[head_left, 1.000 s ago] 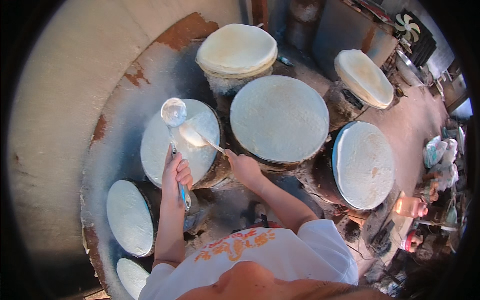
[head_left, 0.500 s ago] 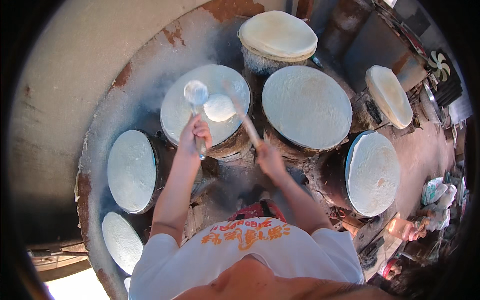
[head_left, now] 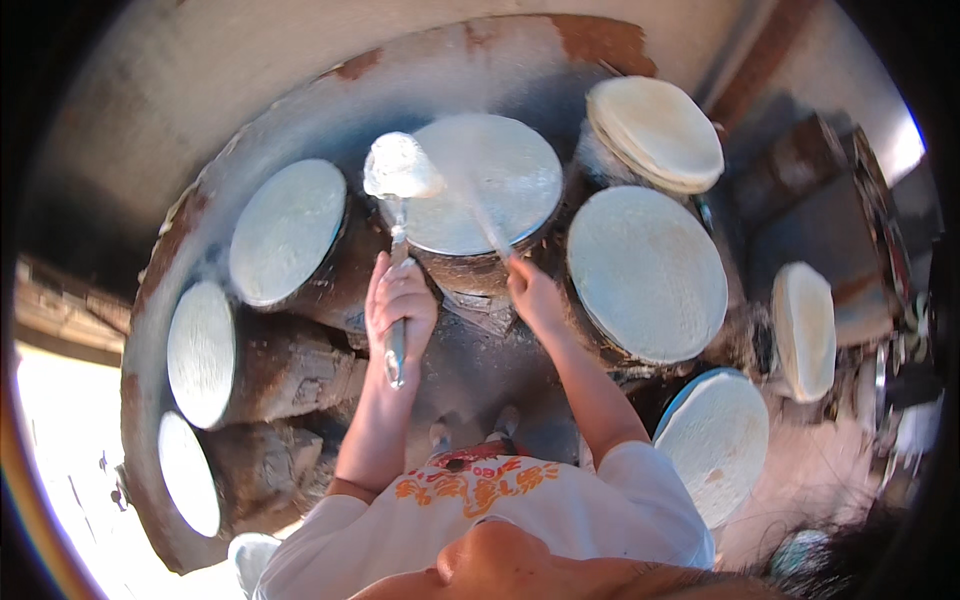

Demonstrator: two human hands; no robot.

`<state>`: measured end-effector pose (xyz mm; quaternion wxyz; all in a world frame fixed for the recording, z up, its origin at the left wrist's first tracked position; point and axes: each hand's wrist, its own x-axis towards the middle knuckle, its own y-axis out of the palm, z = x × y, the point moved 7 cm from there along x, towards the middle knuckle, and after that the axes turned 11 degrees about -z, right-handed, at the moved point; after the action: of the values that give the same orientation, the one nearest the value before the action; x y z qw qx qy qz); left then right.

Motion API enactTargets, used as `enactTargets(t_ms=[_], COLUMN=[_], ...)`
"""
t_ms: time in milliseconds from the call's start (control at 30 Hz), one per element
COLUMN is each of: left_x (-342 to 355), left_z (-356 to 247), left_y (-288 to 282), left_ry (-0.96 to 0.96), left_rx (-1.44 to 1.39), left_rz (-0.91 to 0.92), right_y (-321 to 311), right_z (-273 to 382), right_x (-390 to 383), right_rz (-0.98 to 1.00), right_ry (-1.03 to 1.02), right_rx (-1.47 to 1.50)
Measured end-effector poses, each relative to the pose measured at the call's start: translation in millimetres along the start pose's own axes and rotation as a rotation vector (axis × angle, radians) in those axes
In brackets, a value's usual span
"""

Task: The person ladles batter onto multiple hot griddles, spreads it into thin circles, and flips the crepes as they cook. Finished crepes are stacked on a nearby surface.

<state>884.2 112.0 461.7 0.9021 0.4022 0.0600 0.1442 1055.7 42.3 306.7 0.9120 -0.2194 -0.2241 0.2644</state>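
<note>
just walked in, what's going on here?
A person is working among white-topped drums. Their left hand holds a ladle, its bowl coated white, up toward the drum straight ahead. Their right hand grips a tool whose blurred far end shows over that same drum; whether it touches is unclear. Beyond, to the right, sits a stack of pale rounds.
</note>
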Motion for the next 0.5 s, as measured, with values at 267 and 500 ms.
enactTargets(t_ms=[267,500], left_x=[-290.6,-642.6], left_z=[6.0,-36.6], left_y=[38.6,-6.9], left_ry=[0.388,1.235], left_rx=[0.349,0.398], left_rz=[0.294,0.321], right_y=[-61.3,-49.6], right_z=[-37.2,-0.3], right_x=[-41.7,-81.3], right_rz=[-0.078,0.147], right_ry=[-0.172,0.479], right_rx=[-0.079,0.01])
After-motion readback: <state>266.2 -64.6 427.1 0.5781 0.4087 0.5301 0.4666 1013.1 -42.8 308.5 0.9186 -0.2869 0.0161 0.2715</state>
